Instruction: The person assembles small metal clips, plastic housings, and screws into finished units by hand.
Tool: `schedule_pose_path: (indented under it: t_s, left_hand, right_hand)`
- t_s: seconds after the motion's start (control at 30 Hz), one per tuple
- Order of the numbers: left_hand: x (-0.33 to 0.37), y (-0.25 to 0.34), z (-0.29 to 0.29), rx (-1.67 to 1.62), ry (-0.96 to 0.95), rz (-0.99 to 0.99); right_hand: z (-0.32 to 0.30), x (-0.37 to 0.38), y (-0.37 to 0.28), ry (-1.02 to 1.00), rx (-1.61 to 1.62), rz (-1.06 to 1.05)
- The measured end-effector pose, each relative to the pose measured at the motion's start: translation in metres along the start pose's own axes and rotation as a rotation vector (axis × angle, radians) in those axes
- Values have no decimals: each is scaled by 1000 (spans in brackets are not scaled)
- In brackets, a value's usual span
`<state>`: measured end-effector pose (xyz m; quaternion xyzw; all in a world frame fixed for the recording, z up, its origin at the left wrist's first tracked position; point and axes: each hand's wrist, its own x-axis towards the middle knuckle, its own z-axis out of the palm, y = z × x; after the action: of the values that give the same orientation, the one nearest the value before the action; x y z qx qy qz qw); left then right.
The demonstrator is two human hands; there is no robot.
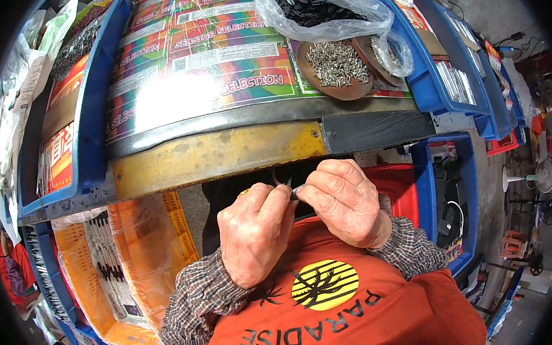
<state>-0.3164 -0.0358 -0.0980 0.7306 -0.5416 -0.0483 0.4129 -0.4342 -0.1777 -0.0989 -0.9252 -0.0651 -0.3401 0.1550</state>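
Note:
My left hand (254,231) and my right hand (346,200) meet in front of the table edge, above my lap. Both are closed in a pinch, fingertips close together. Between them shows a small dark rod-like piece (295,192), mostly covered by my fingers, so its exact kind cannot be made out. Beyond them on the table, a round brown dish (306,58) holds many small silvery metal parts (340,66). Behind it lies an open clear plastic bag (368,24) of black pieces (316,10). A second brown dish (369,48) sits beside, partly under a small plastic bag (396,56).
The tabletop is covered in colourful printed sheets (198,41), with a worn yellow front edge (224,155). Blue bins (90,130) flank it, including one at right (431,77). Below stand an orange plastic-lined crate (144,244) at left and a blue crate (423,182) at right.

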Motion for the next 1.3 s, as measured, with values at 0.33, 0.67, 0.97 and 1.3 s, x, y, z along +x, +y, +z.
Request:
schedule_pose_path:
  t_s: [0.33,0.67,0.97,1.3]
  left_hand:
    - [-1,-3,1,-3,10,2]
    - [-2,-8,4,10,59,59]
    - [-2,-8,5,27,57,55]
    - [-2,-9,5,5,56,54]
  right_hand:
    - [3,0,0,5,1,5]
    - [3,1,1,22,-31,19]
    - [3,3,1,-35,-31,-34]
    - [3,5,0,-49,-43,-22]
